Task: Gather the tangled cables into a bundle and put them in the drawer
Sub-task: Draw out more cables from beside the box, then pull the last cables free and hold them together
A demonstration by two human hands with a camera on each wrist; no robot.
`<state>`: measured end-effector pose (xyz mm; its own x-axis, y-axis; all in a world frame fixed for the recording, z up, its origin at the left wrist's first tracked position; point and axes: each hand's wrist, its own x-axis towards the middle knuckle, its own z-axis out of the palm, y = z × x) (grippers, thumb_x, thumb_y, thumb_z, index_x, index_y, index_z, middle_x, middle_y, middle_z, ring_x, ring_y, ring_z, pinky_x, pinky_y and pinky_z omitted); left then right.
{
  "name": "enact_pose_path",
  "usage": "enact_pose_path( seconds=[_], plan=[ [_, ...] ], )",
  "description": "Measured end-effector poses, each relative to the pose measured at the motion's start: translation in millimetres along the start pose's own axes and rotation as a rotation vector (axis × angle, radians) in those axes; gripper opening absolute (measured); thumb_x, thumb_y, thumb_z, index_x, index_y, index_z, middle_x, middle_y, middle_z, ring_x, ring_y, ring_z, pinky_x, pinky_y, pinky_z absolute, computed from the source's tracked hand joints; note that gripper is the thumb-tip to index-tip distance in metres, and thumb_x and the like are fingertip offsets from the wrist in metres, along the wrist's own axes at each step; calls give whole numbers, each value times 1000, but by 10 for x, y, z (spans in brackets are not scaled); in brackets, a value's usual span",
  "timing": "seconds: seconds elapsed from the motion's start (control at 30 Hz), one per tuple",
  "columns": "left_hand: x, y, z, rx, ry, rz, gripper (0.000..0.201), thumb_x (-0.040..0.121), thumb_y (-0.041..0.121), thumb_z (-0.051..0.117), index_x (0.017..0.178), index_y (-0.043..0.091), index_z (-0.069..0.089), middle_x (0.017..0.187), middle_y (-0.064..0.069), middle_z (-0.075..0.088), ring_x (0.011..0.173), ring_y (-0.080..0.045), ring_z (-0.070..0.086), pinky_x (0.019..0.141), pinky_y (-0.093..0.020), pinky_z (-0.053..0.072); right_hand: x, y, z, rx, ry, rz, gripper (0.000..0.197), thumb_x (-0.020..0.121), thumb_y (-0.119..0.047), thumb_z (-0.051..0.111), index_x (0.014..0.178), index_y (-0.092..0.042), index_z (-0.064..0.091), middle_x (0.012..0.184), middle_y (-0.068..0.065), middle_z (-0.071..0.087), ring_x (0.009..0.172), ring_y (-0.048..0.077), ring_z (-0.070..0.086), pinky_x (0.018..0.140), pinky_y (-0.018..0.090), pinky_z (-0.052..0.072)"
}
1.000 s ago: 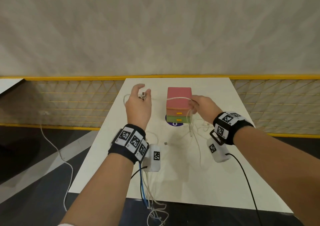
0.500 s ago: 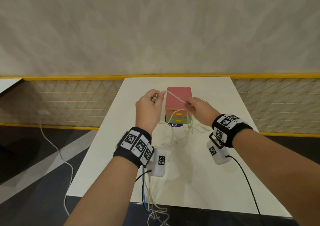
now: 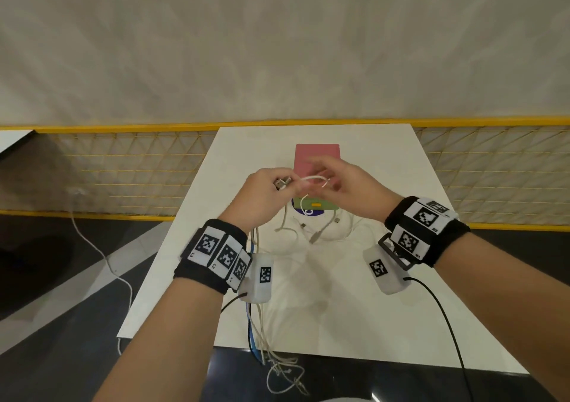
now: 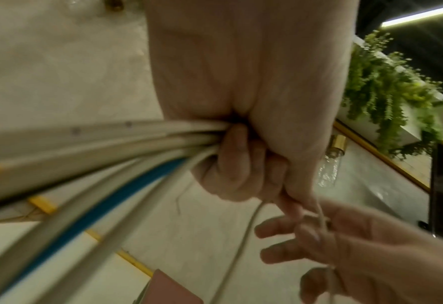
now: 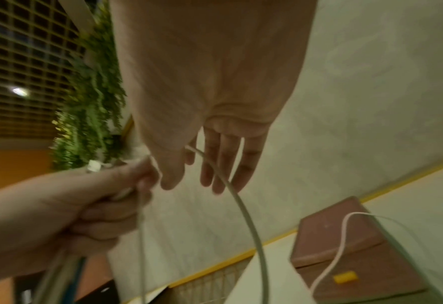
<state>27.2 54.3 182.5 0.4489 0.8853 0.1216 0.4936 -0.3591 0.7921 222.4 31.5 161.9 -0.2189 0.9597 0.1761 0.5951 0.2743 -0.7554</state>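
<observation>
Both hands hover over the small drawer unit, which has a pink top and a green bottom drawer, shut. My left hand is a fist round a bundle of white cables and one blue cable, and a metal USB plug pokes out by the thumb. My right hand pinches a thin white cable between thumb and forefinger, its other fingers straight. A short loop of cable bridges the two hands. More white cable ends lie on the table before the drawers.
The white table ends close to me, and the bundle's tails hang over its front edge. A yellow-framed mesh fence runs behind the table. Another white cord trails on the dark floor at left.
The hands have come close together above the drawer unit. The long cable stretch between them has shortened into a small loop, and loose ends have been drawn nearer the drawers.
</observation>
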Motion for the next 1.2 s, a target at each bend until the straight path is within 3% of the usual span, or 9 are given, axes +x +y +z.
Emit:
enact_pose_path(
  seconds=[0.13,0.3,0.53,0.6,0.67,0.77,0.83,0.93,1.2],
  plan=[
    [-127,-1,10,-6,-80,-1,21,91,37,66,84,18,72,44,21,48,43,-1,39,45,-13,27,-250,-269,82,58,-97,-2,32,98,-8,41,126,-17,52,91,10,67,70,15,70,61,23,56],
    [-298,-78,12,-148,142,-44,16,90,36,67,87,21,69,51,25,53,50,2,44,53,-20,34,-708,-132,446,-19,-271,79,32,102,-22,32,128,-24,50,92,3,67,80,14,67,78,31,55],
    [-542,-22,-89,-319,245,-53,20,92,35,65,77,21,67,46,13,40,47,-10,31,46,-21,26,-1519,88,1301,-490,-1065,108,46,88,-59,44,118,-29,62,112,2,66,100,23,62,93,41,49],
    [-642,19,-112,-393,190,-61,22,93,34,63,77,19,66,52,1,34,47,-15,26,44,-21,23,-1479,66,1321,-512,-993,202,55,85,-66,43,95,-17,66,93,3,70,83,24,63,78,35,51],
    [-754,65,-128,-460,109,-69,23,95,32,61,79,15,65,56,-7,28,49,-19,21,45,-24,18,-1302,52,1279,-489,-636,221,40,90,-54,46,85,-16,58,88,3,62,77,23,57,70,33,43],
    [-900,149,-99,-543,0,-61,25,96,30,59,81,11,63,55,-6,25,51,-19,18,45,-25,15,-986,-1,1202,-268,-245,208,45,88,-28,60,128,-18,44,123,7,48,101,24,55,85,34,45],
    [-963,208,-57,-579,-34,-50,27,94,33,59,80,11,62,53,-3,25,51,-19,17,45,-23,16,-828,-63,1217,-150,-314,144,69,87,-17,63,145,-21,26,141,6,33,117,21,46,100,34,39],
    [-999,270,-58,-614,-22,-34,28,93,35,58,77,12,61,50,1,27,47,-16,18,45,-22,16,-783,-36,1517,-137,-535,117,42,93,-14,53,134,-17,44,141,9,40,127,23,42,112,38,31],
    [-1010,113,-220,-612,103,-64,29,97,34,57,73,17,59,48,7,30,42,-13,22,43,-19,20,-1089,32,1678,-34,-798,288,22,93,-10,47,113,-11,57,106,5,63,95,21,60,90,35,46]
  ],
)
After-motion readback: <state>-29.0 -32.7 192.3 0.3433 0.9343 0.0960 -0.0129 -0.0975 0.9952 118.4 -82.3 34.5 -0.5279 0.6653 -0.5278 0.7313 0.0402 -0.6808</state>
